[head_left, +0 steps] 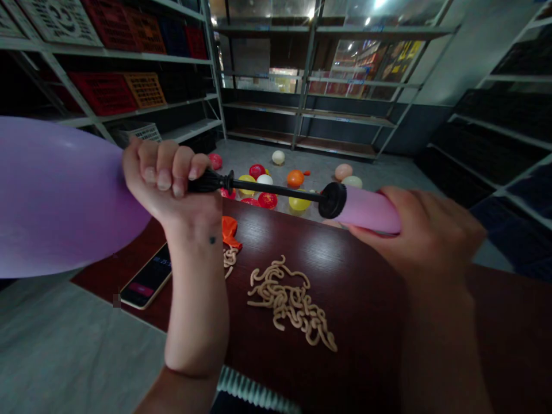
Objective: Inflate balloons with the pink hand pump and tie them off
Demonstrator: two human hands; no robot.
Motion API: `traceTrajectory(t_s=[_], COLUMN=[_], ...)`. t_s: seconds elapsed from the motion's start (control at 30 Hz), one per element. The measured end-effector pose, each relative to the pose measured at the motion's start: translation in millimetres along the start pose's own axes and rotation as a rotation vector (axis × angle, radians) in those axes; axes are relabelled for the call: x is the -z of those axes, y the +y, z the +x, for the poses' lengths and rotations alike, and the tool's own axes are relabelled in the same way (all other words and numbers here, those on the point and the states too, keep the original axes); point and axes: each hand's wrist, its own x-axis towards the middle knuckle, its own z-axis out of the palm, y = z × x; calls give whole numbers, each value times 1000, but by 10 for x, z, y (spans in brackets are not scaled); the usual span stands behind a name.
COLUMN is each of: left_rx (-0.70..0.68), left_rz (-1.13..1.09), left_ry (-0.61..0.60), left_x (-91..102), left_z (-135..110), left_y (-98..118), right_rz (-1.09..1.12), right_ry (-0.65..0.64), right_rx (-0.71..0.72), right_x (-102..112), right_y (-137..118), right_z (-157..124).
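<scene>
A hand balloon pump stretches across the view, with a black rod (280,189) drawn out of its pink barrel (368,210). My left hand (166,172) is closed around the black ribbed end of the pump (211,181). Right behind that hand bulges a large inflated purple balloon (64,198); its neck is hidden by my fingers. My right hand (431,236) wraps the pink barrel, near the black round cap (332,200). Below the pump, thin tan long balloons (288,296) lie in a loose pile on the dark table.
A phone (149,279) lies at the left edge of the brown table (366,322). An uninflated orange balloon (230,230) sits beyond my left wrist. Several coloured balloons, one orange (295,178), rest on the floor. Shelves with crates (101,92) stand at left; more racks (306,109) line the back.
</scene>
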Motion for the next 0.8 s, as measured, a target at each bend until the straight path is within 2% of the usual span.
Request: traceTrajectory(t_s=[0.17,0.27,0.37,0.43,0.5,0.6,0.7,0.8], left_rx=[47,99,154,183,222,254,268,268], left_rz=[-84,-105,-72,3,86,171,229,220], left_ry=[98,116,102,43,-68,-177,-149,-93], left_x=[-136,-213,-233,-190,-107,35,115,114], left_z=[-67,-180,-320,-392,-423,-384,-291,-230], left_y=[-199,-341,-508,-620,-708,-771,-780,-796], right_rz=[-43,-89,-88,-52,-22,16,57,99], right_ry=[52,86,41,26,13,-49,-83,-115], right_rx=[38,87,96,88,76,39,7,-11], right_x=[-93,-47,32,64,71,57,25,-38], right_y=[-47,-88,-162,-216,-261,-307,-336,-340], right_z=[20,56,97,118,129,131,130,126])
